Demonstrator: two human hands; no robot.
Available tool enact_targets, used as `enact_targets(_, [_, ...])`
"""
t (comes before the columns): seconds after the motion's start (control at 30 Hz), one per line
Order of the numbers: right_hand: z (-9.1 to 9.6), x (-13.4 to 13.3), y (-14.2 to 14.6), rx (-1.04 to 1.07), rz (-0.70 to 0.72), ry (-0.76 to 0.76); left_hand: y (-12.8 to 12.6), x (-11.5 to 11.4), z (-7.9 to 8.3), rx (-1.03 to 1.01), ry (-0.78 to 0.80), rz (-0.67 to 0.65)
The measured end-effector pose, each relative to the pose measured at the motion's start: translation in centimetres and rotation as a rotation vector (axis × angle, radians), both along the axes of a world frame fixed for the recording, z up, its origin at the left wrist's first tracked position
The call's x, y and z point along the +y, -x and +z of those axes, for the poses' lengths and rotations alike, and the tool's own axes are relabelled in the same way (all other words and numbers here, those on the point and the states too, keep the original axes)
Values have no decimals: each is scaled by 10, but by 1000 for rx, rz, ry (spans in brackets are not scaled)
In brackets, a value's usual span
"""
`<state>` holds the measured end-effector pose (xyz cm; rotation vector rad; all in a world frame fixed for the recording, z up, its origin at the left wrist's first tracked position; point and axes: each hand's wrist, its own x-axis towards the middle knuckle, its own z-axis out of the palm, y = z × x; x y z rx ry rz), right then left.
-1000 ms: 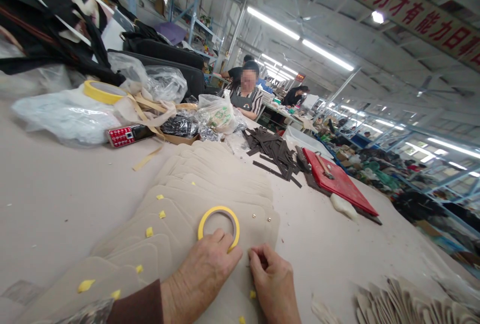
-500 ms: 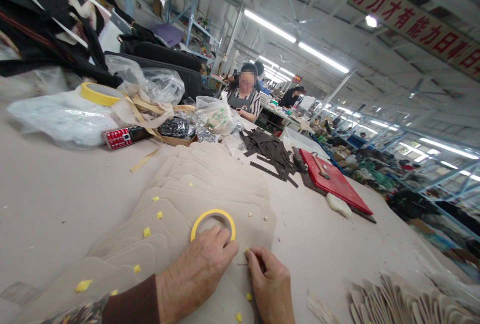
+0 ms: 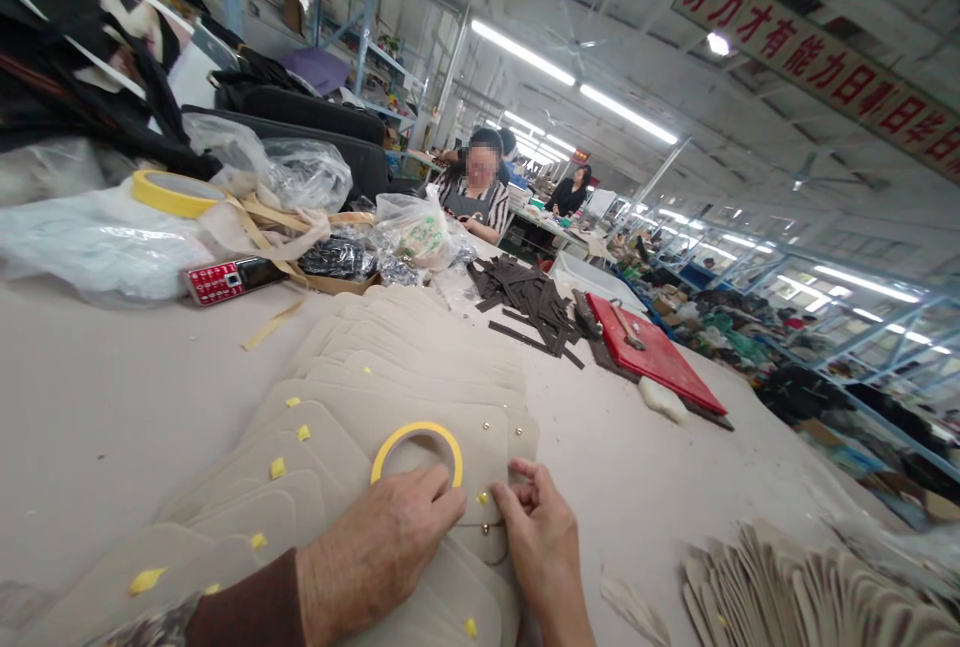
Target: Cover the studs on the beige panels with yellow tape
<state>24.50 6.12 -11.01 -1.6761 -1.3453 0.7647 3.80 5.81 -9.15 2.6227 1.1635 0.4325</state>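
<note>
My left hand (image 3: pixel 386 537) is closed on the near rim of a roll of yellow tape (image 3: pixel 417 430), which rests on overlapping beige, round-cornered sheets (image 3: pixel 337 417). Just right of it, my right hand (image 3: pixel 541 527) is at the right edge of the top sheet, thumb and forefinger apart. A small yellow tape piece (image 3: pixel 482 498) sticks to that sheet beside the thumb. Small metal studs (image 3: pixel 486 529) show near the sheets' right edges. Several more yellow bits (image 3: pixel 278 468) dot the sheets on the left.
Dark strips (image 3: pixel 529 302) lie piled beyond the sheets, near a red board (image 3: pixel 656 352) with a hammer (image 3: pixel 628 329) on it. A fanned beige stack (image 3: pixel 795 592) stands at lower right. At left are a red phone (image 3: pixel 225 282) and plastic bags (image 3: pixel 97 237). A person (image 3: pixel 480 192) sits opposite.
My right thumb and forefinger have parted from the yellow tape piece, which now shows on the sheet. The left hand stays on the roll. The view has shifted slightly right.
</note>
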Motion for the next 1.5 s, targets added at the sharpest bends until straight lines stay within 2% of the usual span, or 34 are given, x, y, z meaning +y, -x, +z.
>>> enact_targets(0.1, [6,-2,-1,89,-36,31,1,1,-1,-17,-12,-16])
enact_targets(0.17, [13,-6,-5,73,-16,53,1,2,-3,-49,-24,-18])
enact_targets(0.3, [24,-16,-15,-223,156,211,2,3,-8,-113,-51,-6])
enact_targets(0.37, [26,-20,-17,-304,180,199,2,2,-8,-151,-73,-21])
enact_targets(0.5, [27,-25,-6,-167,225,-50,0,-2,-6,-259,-89,-80])
enact_targets(0.63, [29,-27,10,-205,485,-404,0,-3,-10,-384,-91,-141])
enact_targets(0.7, [28,-27,13,-245,564,-507,0,-3,-13,-420,-99,-155])
enact_targets(0.93, [19,-22,15,-374,577,-691,-4,-2,-15,-384,-32,-114])
enact_targets(1.13, [16,-21,25,-530,372,-900,-6,-5,-11,-348,-16,-77])
enact_targets(1.23, [7,-23,25,-519,336,-842,-7,-4,-12,-338,7,-19])
enact_targets(1.3, [-1,-26,25,-453,275,-714,-8,-3,-13,-308,-5,-4])
enact_targets(1.4, [-12,-27,26,-203,139,-377,-9,-2,-14,-252,-47,7])
enact_targets(1.5, [-15,-24,26,168,133,30,-10,-3,-13,-256,-98,3])
